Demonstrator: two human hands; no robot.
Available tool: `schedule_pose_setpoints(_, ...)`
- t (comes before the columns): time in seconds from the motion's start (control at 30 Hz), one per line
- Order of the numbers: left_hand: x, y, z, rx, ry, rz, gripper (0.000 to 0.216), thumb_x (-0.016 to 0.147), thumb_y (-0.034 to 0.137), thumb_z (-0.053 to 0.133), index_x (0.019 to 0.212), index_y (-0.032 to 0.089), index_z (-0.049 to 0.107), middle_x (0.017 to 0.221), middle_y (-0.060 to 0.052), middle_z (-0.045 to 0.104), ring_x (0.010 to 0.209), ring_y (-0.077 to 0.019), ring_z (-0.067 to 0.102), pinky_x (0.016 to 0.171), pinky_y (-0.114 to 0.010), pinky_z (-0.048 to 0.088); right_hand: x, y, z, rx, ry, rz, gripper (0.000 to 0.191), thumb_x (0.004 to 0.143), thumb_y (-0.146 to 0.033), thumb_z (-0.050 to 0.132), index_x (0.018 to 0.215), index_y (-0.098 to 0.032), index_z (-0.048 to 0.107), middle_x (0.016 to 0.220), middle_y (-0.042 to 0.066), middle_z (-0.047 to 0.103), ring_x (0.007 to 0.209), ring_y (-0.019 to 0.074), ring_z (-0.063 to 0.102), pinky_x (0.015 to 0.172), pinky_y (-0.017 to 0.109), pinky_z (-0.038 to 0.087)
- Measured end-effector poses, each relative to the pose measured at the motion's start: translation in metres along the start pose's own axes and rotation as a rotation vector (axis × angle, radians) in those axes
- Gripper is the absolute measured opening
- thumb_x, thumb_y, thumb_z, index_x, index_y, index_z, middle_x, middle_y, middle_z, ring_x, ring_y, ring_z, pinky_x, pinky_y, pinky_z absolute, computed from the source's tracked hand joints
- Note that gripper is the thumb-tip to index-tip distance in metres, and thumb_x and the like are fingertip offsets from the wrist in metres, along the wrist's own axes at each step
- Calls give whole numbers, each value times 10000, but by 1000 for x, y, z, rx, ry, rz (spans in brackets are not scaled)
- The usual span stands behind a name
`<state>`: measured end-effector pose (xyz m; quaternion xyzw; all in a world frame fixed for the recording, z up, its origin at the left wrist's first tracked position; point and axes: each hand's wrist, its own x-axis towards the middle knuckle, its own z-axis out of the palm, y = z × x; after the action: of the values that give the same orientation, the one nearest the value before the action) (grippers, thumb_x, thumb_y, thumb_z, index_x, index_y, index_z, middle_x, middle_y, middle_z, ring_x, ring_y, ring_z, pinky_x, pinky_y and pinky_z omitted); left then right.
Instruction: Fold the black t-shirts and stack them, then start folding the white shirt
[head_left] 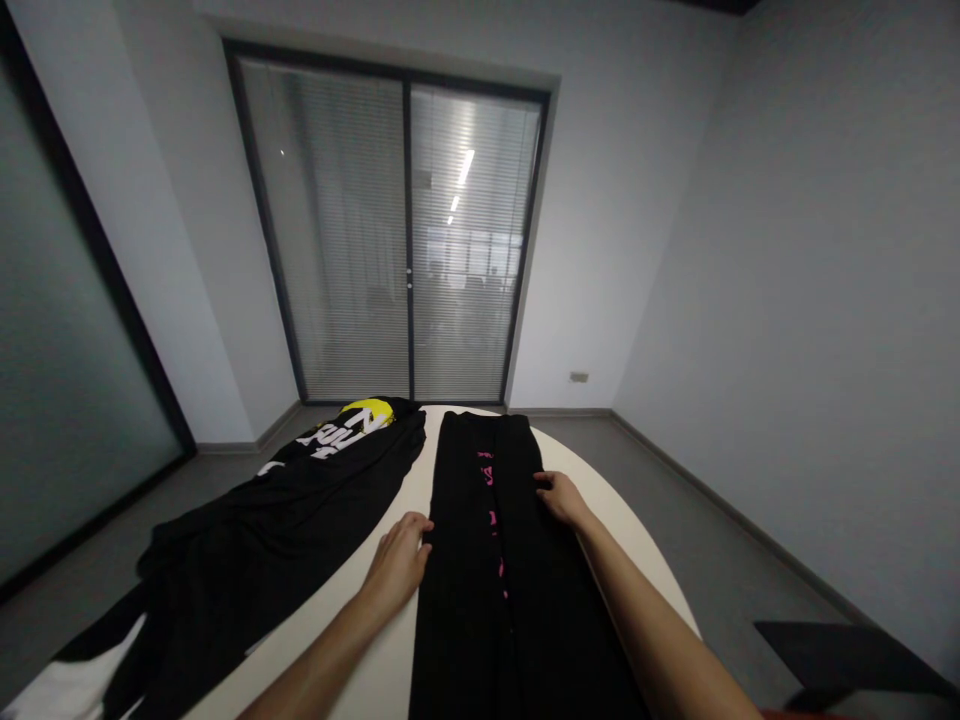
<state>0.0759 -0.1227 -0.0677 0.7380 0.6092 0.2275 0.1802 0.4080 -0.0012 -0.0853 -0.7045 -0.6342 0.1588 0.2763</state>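
A long black garment with pink print (487,560) lies folded lengthwise down the middle of a white rounded table (630,530). My left hand (399,560) rests at the garment's left edge, fingers curled on the fabric's border. My right hand (559,497) lies on the garment's right side, fingers bent down onto the cloth. Whether either hand pinches the fabric is unclear.
A second black garment with white and yellow lettering (300,500) is spread over the table's left side and hangs off its edge. A dark chair back (847,655) shows at lower right. Glass doors with blinds (405,240) stand beyond the table.
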Motion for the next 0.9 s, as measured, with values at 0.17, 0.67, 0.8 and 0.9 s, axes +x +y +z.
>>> schedule_pose_setpoints(0.17, 31, -13, -9, 103, 34, -27, 361, 890, 54, 466, 1225, 141, 569, 1304, -120, 575, 1211, -204, 572, 1024, -297, 412, 11, -15, 6, 11, 61, -59, 462, 823, -161, 603, 1283, -134, 638, 1344, 130, 617, 1260, 237, 573, 1096, 359, 409)
schedule_pose_setpoints(0.67, -35, -3, -61, -109, -422, 96, 297, 872, 454, 565, 853, 185, 690, 770, -6, 686, 693, -155, 605, 586, -235, 388, -88, -108, 9, -45, -236, -420, 314, 914, -347, 584, 1188, -244, 699, 1152, 70, 686, 1125, 262, 564, 979, 392, 431)
schedule_pose_setpoints(0.8, -46, -1, -79, -205, -747, -35, 362, 688, 517, 748, 825, 186, 696, 735, 3, 697, 629, -147, 594, 547, -225, 387, -109, -107, 17, -26, -267, -571, 340, 927, -268, 539, 1241, -274, 671, 1156, 70, 657, 1129, 241, 547, 993, 380, 415)
schedule_pose_setpoints(0.9, -51, 1, -88, -212, -947, -181, 527, 407, 432, 905, 830, 208, 684, 725, 31, 704, 602, -140, 590, 538, -219, 403, -112, -103, 16, -10, -289, -609, 456, 873, -167, 540, 1304, -287, 631, 1267, 78, 601, 1187, 236, 523, 1039, 394, 391)
